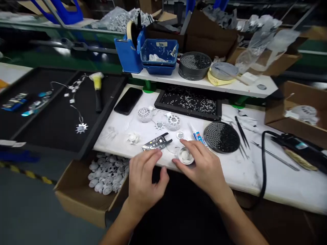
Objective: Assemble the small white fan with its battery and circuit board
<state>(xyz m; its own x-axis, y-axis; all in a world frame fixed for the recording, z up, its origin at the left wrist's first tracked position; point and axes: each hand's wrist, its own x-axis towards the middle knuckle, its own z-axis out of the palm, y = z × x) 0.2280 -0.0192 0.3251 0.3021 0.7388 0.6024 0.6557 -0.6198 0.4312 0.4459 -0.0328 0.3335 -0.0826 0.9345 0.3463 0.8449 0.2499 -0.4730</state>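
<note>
My right hand point(201, 163) has its thumb and index finger around a small round white part point(186, 156) at the table's front edge. To its left my left hand point(148, 175) is raised with thumb and fingers apart, nothing between them. Just beyond the left fingertips lies a dark circuit board point(157, 142). A small round disc point(180, 135) sits past the right index finger, beside a blue and white tube point(198, 135). Farther back are two white dome-shaped parts point(144, 114) with grid patterns and a star-shaped piece point(159, 125). A white petal-like part point(133, 138) is at left.
A round black tray point(221, 137), tweezers point(242, 131) and a corded black tool point(301, 146) are on the right. Behind stand a black parts tray point(189, 114) and a raised shelf point(204, 82). A phone point(128, 101) lies left; a cardboard box point(81, 204) is below.
</note>
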